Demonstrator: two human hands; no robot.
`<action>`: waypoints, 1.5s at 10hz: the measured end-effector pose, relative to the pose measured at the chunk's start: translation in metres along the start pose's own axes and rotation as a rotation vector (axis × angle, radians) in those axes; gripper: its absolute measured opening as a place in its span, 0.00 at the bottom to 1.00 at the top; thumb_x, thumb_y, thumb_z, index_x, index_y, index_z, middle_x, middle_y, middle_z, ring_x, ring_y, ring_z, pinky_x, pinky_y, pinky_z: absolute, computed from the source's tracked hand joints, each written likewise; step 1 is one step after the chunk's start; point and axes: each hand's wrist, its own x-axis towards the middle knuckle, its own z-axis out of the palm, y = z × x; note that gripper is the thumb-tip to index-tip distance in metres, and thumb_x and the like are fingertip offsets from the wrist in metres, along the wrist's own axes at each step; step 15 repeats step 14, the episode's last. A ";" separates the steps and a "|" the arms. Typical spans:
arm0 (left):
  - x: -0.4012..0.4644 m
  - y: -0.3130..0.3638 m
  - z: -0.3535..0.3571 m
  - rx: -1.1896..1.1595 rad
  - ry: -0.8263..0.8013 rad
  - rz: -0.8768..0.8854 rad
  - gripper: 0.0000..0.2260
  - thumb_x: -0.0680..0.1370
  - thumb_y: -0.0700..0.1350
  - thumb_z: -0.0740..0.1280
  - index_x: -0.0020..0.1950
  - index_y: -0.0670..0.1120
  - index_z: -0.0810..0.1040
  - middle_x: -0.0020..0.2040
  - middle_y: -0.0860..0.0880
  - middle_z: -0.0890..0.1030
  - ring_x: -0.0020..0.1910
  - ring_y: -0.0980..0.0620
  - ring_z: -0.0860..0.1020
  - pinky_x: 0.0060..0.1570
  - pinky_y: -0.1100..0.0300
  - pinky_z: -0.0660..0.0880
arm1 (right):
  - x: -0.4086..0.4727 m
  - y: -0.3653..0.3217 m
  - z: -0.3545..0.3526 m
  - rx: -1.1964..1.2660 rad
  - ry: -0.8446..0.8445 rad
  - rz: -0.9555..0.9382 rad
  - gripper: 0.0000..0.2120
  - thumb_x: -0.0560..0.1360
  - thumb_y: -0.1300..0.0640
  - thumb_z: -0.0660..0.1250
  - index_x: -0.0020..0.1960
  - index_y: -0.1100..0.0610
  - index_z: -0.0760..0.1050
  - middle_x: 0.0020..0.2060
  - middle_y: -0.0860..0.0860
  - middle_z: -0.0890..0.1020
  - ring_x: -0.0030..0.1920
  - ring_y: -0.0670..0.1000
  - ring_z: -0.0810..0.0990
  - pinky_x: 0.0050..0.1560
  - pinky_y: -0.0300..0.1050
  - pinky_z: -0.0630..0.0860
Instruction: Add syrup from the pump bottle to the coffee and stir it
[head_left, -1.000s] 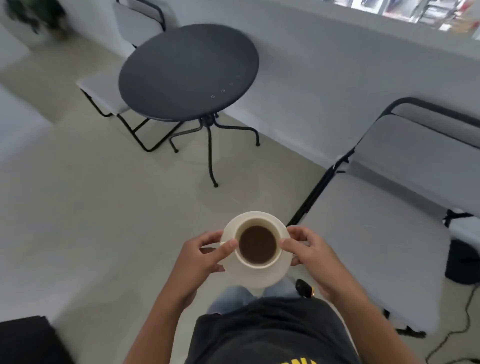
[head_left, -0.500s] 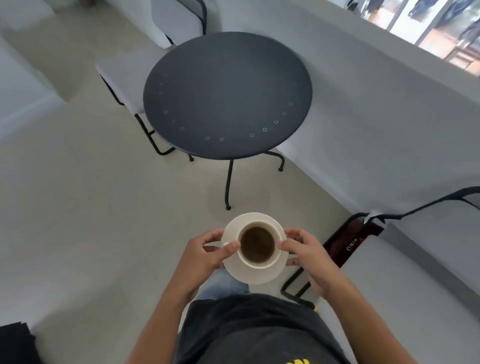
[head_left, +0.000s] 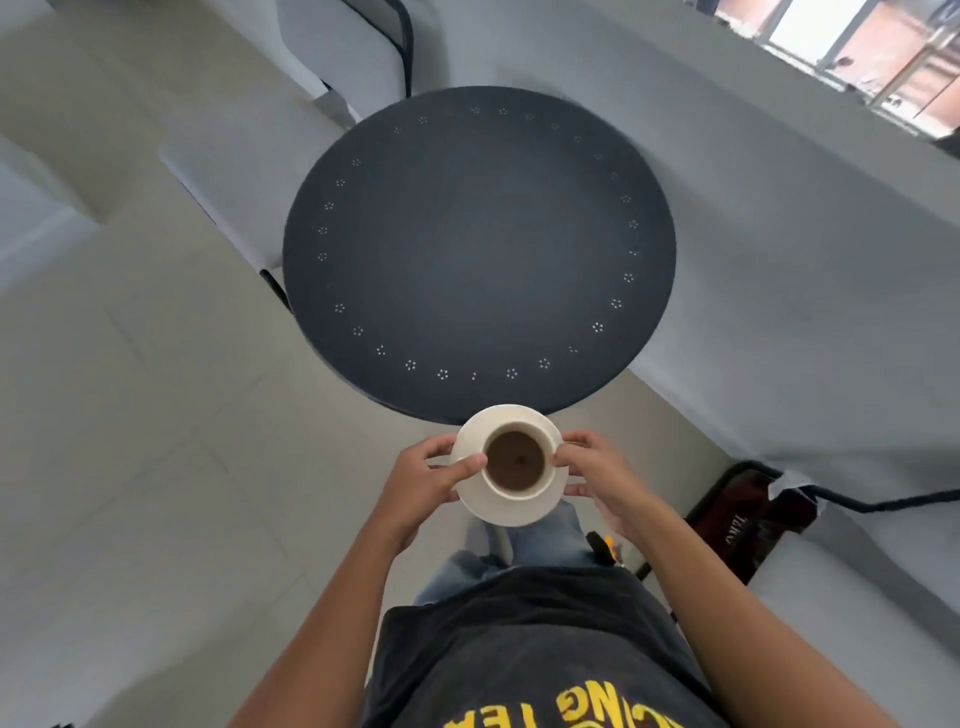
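Observation:
A cream cup of brown coffee stands on a cream saucer, carried in the air in front of my body. My left hand grips the saucer's left rim, thumb resting against the cup. My right hand grips the saucer's right rim the same way. The saucer's far edge reaches just over the near edge of a round dark table. No pump bottle or stirrer is in view.
A grey chair stands at the table's far left. A grey bench seat with a black frame lies to my right, a dark bag beside it. A grey wall runs behind the table. Pale floor spreads to the left.
The table has drawn much closer as I walked toward it with the cup; the saucer now meets its near edge. Both hands keep the same hold.

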 end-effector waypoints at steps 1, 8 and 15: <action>0.042 0.018 -0.004 -0.014 0.035 -0.038 0.24 0.74 0.49 0.78 0.68 0.47 0.79 0.62 0.48 0.81 0.60 0.45 0.82 0.58 0.43 0.83 | 0.042 -0.033 0.006 -0.024 -0.004 0.021 0.18 0.71 0.60 0.71 0.60 0.58 0.76 0.59 0.60 0.81 0.58 0.58 0.80 0.58 0.61 0.79; 0.270 0.191 -0.065 -0.033 -0.028 -0.058 0.20 0.77 0.46 0.75 0.67 0.45 0.79 0.62 0.49 0.82 0.55 0.52 0.81 0.62 0.45 0.81 | 0.225 -0.247 0.041 -0.038 0.001 0.038 0.27 0.64 0.53 0.70 0.63 0.56 0.76 0.61 0.55 0.81 0.63 0.57 0.80 0.60 0.57 0.77; 0.318 0.211 -0.074 0.226 0.095 0.080 0.30 0.80 0.55 0.69 0.79 0.47 0.66 0.77 0.50 0.69 0.73 0.50 0.72 0.74 0.47 0.71 | 0.240 -0.300 0.025 -0.194 0.251 -0.137 0.26 0.77 0.50 0.70 0.74 0.52 0.71 0.66 0.51 0.78 0.63 0.52 0.79 0.68 0.58 0.76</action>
